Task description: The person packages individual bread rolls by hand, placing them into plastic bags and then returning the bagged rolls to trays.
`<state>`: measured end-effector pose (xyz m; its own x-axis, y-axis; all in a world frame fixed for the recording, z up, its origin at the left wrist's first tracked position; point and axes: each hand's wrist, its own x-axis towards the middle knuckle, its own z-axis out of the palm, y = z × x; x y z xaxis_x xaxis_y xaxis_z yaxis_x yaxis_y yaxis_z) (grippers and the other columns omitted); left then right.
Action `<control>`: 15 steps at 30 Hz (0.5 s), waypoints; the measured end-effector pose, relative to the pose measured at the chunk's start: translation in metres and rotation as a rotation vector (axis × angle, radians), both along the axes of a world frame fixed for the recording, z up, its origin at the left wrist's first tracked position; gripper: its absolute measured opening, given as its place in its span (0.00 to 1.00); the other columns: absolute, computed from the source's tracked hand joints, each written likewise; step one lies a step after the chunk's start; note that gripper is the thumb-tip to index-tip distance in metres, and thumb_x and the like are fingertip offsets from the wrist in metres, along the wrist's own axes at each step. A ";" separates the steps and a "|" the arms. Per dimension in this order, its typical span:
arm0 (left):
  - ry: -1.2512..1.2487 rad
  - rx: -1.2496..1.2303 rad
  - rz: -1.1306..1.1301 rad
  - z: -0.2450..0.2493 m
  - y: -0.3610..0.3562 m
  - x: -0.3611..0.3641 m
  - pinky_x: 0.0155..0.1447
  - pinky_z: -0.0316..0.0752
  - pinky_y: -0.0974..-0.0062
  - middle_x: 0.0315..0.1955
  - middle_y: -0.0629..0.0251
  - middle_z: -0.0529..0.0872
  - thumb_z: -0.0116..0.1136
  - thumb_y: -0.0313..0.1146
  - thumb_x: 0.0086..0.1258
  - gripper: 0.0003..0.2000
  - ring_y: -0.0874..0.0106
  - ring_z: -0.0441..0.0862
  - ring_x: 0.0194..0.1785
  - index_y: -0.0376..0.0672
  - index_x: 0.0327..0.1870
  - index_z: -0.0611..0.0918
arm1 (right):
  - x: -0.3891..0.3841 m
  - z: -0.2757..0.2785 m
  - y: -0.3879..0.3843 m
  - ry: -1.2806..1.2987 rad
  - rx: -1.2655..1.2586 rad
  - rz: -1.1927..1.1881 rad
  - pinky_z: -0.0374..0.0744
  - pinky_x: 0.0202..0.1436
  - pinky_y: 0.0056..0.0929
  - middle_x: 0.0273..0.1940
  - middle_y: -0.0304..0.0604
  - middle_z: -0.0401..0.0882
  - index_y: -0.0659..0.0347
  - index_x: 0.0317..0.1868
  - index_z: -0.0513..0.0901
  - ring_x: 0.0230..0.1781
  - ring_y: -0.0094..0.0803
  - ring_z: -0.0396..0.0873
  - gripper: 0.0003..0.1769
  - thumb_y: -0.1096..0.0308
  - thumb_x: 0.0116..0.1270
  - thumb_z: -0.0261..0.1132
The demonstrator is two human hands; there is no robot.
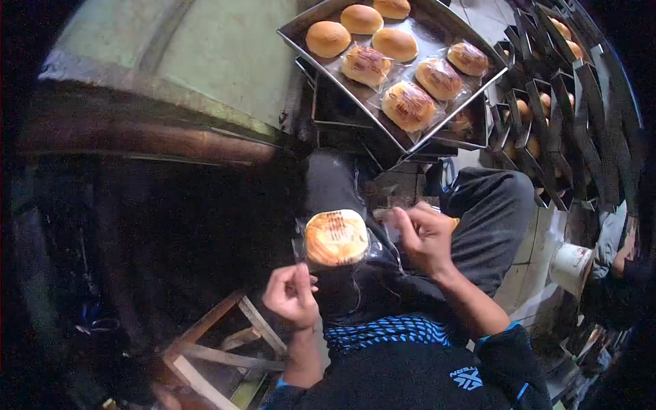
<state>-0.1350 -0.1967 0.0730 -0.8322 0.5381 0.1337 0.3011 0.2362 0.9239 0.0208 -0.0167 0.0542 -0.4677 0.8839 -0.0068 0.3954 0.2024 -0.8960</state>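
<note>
A round golden bun [336,237] in a clear plastic bag with dark print is above my lap, between my two hands. My left hand [292,298] is closed, its thumb and finger pinched together at the bag's lower left corner. To the right of the bun, my right hand [427,236] is closed as well, thumb against the curled fingers. Thin clear plastic shows right at its fingertips. The bun's printed side faces up toward me.
Ahead stands a metal tray [437,31] with several bare buns [328,39] and several bagged buns [408,106]. Stacked dark trays [581,102] with more buns fill the right side. A white container [571,265] is on the tiled floor. A wooden frame [205,369] stands lower left.
</note>
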 end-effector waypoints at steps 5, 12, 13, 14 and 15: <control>-0.155 0.001 -0.052 0.015 0.061 -0.050 0.24 0.59 0.88 0.19 0.77 0.79 0.65 0.32 0.73 0.08 0.88 0.71 0.19 0.37 0.34 0.85 | -0.054 0.045 0.021 0.025 0.510 0.519 0.80 0.58 0.37 0.46 0.49 0.88 0.57 0.60 0.84 0.48 0.44 0.87 0.31 0.67 0.53 0.80; -0.346 0.205 -0.123 -0.006 0.087 -0.061 0.29 0.61 0.90 0.31 0.76 0.76 0.55 0.36 0.76 0.12 0.89 0.66 0.28 0.38 0.51 0.82 | -0.045 0.025 0.141 0.286 -0.335 0.224 0.79 0.58 0.34 0.49 0.43 0.85 0.66 0.58 0.81 0.52 0.30 0.82 0.31 0.54 0.60 0.77; -0.347 0.204 -0.141 -0.014 0.093 -0.050 0.29 0.62 0.91 0.30 0.77 0.75 0.55 0.36 0.76 0.11 0.89 0.67 0.29 0.39 0.50 0.83 | -0.041 0.017 0.168 0.292 -0.289 0.018 0.78 0.57 0.33 0.44 0.38 0.85 0.66 0.53 0.83 0.48 0.28 0.82 0.31 0.48 0.61 0.77; -0.274 0.163 -0.227 -0.024 0.102 -0.035 0.33 0.67 0.87 0.31 0.73 0.77 0.57 0.35 0.74 0.11 0.85 0.71 0.30 0.38 0.50 0.83 | -0.039 0.016 0.200 0.315 -0.340 -0.027 0.78 0.57 0.34 0.44 0.38 0.85 0.65 0.52 0.83 0.49 0.27 0.81 0.28 0.50 0.64 0.74; -0.197 0.121 -0.315 -0.030 0.114 -0.018 0.36 0.73 0.84 0.32 0.70 0.80 0.60 0.34 0.72 0.11 0.82 0.75 0.31 0.38 0.49 0.83 | -0.038 0.016 0.233 0.341 -0.391 -0.075 0.78 0.56 0.35 0.44 0.39 0.85 0.65 0.52 0.83 0.49 0.26 0.81 0.25 0.51 0.67 0.72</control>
